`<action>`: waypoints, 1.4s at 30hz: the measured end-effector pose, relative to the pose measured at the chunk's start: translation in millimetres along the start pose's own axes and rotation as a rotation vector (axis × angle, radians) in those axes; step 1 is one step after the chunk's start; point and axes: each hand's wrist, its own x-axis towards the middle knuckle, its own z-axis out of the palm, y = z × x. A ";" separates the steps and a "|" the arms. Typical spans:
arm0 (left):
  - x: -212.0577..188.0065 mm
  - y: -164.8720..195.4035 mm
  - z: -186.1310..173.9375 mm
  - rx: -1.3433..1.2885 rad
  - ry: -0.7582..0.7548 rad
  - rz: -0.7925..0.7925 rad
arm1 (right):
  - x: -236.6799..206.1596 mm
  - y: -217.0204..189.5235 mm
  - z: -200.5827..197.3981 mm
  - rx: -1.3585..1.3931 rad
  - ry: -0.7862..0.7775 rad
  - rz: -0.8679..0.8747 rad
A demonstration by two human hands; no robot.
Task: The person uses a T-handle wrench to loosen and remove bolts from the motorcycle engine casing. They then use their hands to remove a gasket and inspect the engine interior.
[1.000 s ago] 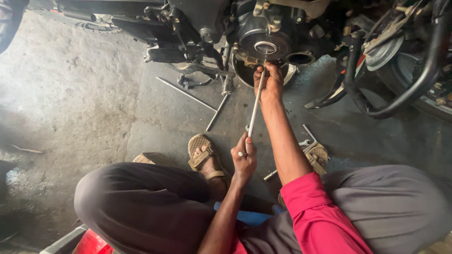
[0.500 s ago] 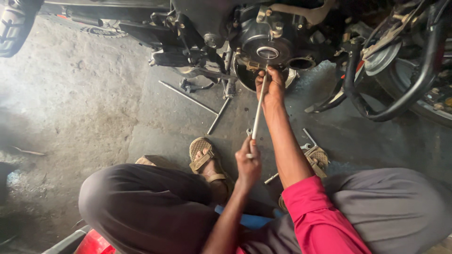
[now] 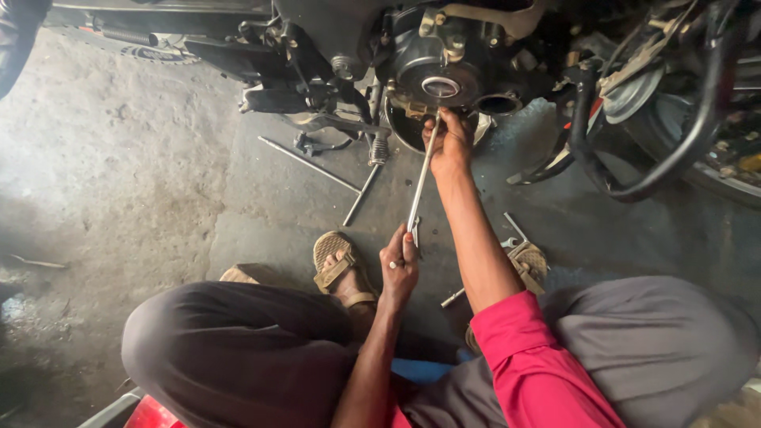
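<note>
Head view: left hand [image 3: 400,265] grips the long wrench [image 3: 422,176] handle, right hand [image 3: 449,141] pinches its tip at the engine cover [image 3: 440,67]; keeping the shaft straight likely prevents slipping.

A long rod [image 3: 422,170] of bright, smooth metal is gripped at both ends. Past the far grip, a dark engine cover [image 3: 441,67] of dull cast metal is seen; beneath, rough matt concrete floor [image 3: 143,182].
</note>
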 end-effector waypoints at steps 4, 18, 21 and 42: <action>-6.9 3.5 4.0 -0.037 -0.004 -0.092 | -3.5 -1.0 -1.8 0.031 -0.035 0.025; -16.5 -4.5 12.3 0.077 0.034 -0.051 | 0.4 -5.3 -23.8 -0.037 -0.154 0.036; -13.0 -0.7 8.3 0.068 0.018 -0.092 | -3.5 -6.8 -19.5 -0.121 -0.106 -0.012; 5.7 -0.3 -36.0 -0.057 -0.174 -0.187 | -40.7 -96.2 -70.5 -0.444 0.540 -1.119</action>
